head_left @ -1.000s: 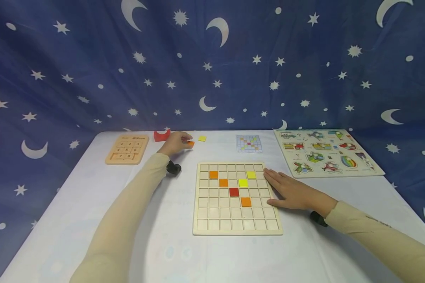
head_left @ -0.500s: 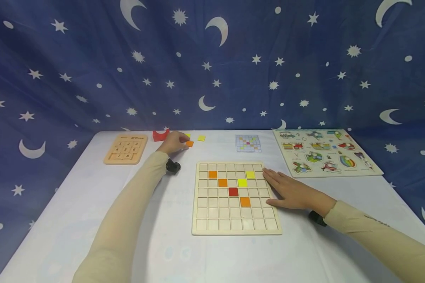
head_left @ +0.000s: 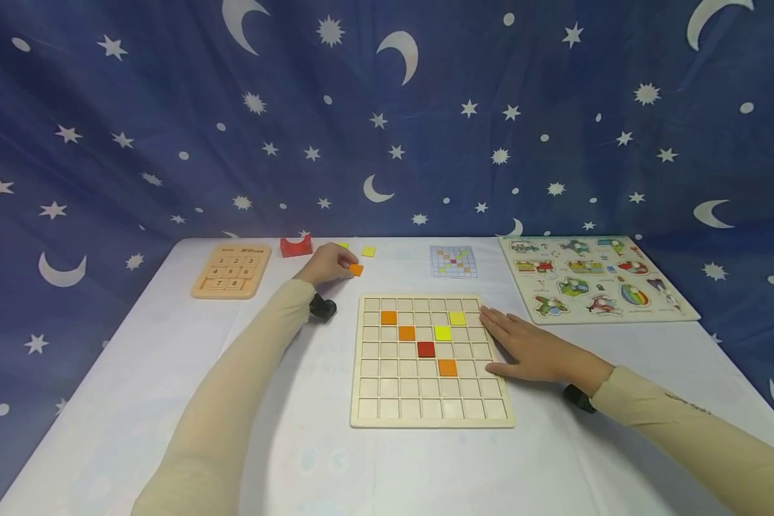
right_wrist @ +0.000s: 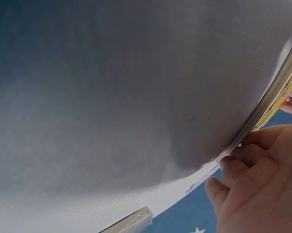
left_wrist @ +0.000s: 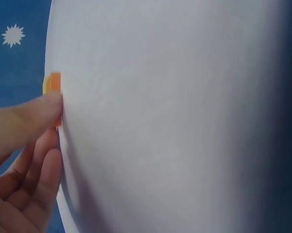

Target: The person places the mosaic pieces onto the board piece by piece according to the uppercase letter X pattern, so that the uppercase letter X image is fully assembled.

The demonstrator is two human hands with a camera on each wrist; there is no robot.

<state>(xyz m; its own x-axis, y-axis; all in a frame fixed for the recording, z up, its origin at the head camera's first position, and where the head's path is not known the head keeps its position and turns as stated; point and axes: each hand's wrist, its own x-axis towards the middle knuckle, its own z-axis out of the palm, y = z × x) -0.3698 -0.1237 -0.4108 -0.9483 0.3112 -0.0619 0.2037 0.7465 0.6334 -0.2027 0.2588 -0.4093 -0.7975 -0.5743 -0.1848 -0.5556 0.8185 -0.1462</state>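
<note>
My left hand (head_left: pixel 327 264) pinches an orange square tile (head_left: pixel 356 270) between thumb and fingers, over the table behind the board; the left wrist view shows the same orange tile (left_wrist: pixel 56 82) at the thumb tip. Two yellow tiles lie close by, one yellow tile (head_left: pixel 368 251) in full sight and the other partly behind the hand. My right hand (head_left: pixel 534 350) rests with extended fingers on the right edge of a pale wooden grid board (head_left: pixel 400 409). On that board sit several orange tiles, a red tile (head_left: pixel 426 350) and two yellow tiles.
A printed pattern card (head_left: pixel 453 262) lies behind the board. At the back right is a picture puzzle board (head_left: pixel 596 279). On the left lie a wooden number puzzle (head_left: pixel 232 272) and a red notched block (head_left: pixel 296 247). A starry blue curtain (head_left: pixel 387 115) hangs behind the table.
My left hand has picked the orange tile up from beside the yellow tiles and moved slightly right and nearer. My right hand stays on the board's edge.
</note>
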